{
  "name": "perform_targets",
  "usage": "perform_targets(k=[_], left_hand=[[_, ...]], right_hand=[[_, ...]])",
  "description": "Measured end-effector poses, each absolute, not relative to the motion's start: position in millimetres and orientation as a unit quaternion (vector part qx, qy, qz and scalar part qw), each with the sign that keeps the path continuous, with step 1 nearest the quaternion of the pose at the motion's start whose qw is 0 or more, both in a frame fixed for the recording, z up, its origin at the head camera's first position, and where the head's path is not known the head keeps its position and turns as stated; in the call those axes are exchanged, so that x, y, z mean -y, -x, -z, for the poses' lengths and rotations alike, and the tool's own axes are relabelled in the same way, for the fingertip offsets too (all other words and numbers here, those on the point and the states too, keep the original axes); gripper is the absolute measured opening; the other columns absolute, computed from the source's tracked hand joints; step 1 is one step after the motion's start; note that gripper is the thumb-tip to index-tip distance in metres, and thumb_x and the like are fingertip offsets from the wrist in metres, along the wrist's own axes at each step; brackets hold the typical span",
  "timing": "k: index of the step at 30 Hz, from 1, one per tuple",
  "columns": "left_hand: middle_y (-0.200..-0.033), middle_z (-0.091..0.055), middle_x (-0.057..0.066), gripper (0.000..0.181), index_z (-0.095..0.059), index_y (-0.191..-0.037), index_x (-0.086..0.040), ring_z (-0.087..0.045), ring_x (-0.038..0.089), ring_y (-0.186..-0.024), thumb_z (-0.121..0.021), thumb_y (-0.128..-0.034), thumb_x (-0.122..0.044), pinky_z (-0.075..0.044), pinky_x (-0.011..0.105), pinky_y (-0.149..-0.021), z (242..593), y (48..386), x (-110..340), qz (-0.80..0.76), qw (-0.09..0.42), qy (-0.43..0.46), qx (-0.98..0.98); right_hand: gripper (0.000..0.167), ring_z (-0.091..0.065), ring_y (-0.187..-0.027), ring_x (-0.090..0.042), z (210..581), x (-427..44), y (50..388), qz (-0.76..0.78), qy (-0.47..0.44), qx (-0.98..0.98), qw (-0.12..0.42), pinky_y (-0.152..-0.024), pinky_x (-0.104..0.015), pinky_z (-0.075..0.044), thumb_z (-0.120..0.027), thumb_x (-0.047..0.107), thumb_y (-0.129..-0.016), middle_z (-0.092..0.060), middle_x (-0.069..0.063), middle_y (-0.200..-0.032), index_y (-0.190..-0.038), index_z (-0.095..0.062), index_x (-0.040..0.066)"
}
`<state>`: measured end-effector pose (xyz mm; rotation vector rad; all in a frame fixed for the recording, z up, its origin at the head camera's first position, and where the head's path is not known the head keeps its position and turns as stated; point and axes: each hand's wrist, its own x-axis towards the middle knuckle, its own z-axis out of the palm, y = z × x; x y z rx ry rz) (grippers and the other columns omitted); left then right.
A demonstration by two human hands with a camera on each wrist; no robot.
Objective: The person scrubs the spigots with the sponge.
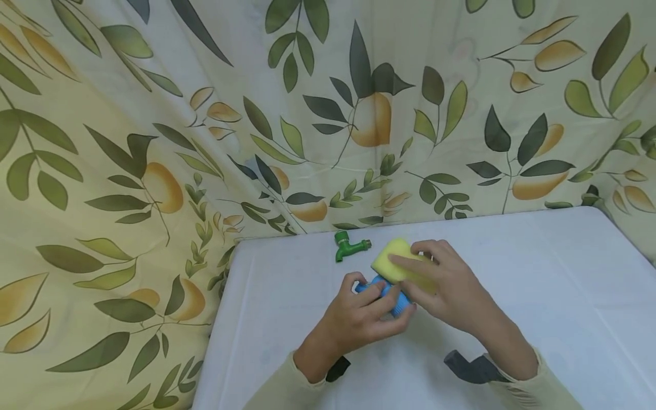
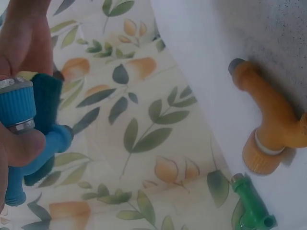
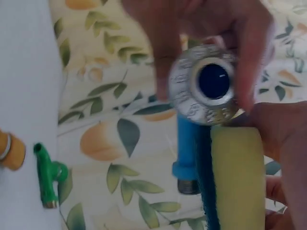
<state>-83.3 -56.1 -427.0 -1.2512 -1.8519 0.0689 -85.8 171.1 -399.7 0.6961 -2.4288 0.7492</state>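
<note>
The green tap (image 1: 347, 249) lies on the white table (image 1: 553, 273) just inside its far edge, with the left edge some way off to its left. Nearer the person and right of the green tap, the left hand (image 1: 356, 316) grips a blue tap (image 1: 400, 306) with bent fingers and thumb, up off the tabletop. Also right of the green tap, the right hand (image 1: 456, 290) pinches a yellow sponge (image 1: 393, 256) between thumb and fingers, its dark green scouring side (image 3: 204, 177) against the blue tap. The hands are close together, leaving little room between them. The wrist views show an orange tap (image 2: 276, 112) near the green tap, apart from it and farther in from the edge. Beyond the green tap, past the far edge, is a leaf-patterned cloth (image 1: 230, 142). The widest stretch of tabletop runs right of the green tap, beyond the right hand, to the right edge.
</note>
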Motion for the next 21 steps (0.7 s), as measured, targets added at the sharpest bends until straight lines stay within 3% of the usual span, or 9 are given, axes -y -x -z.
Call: perform_targets(k=[10,15,21], left_hand=[[-0.112,-0.073,-0.005,0.025,-0.067,-0.115,-0.036,-0.067,0.013,-0.096,-0.065,-0.0967,-0.02,-0.051,0.036,-0.083,429.2,83.6,60.8,0.034,0.437,0.481,0.759],[-0.111,-0.068,0.005,0.035,-0.065,-0.123,-0.02,-0.062,0.018,-0.091,-0.065,-0.0932,-0.001,-0.053,0.029,-0.088,433.0,86.0,67.6,0.203,0.4,0.436,0.78],[-0.11,-0.063,0.012,0.05,-0.056,-0.127,-0.001,-0.068,0.021,-0.097,-0.075,-0.0825,0.009,-0.06,0.024,-0.086,434.8,86.6,62.4,0.445,0.314,0.367,0.754]], right_hand=[[0.046,-0.052,-0.098,-0.018,403.5,-174.6,83.3,-0.288,-0.211,0.898,0.257,-0.064,-0.033,-0.051,-0.082,0.014,-0.079,-0.061,-0.007,-0.113,-0.124,-0.074,0.022],[0.049,-0.056,-0.096,-0.02,407.1,-174.7,79.9,-0.315,-0.174,0.891,0.279,-0.063,-0.032,-0.054,-0.084,0.013,-0.076,-0.06,-0.009,-0.112,-0.124,-0.074,0.018],[0.049,-0.055,-0.097,-0.019,416.1,-171.3,77.5,-0.327,-0.193,0.874,0.304,-0.076,-0.016,-0.051,-0.082,0.014,-0.076,-0.059,-0.011,-0.114,-0.124,-0.073,0.017]])
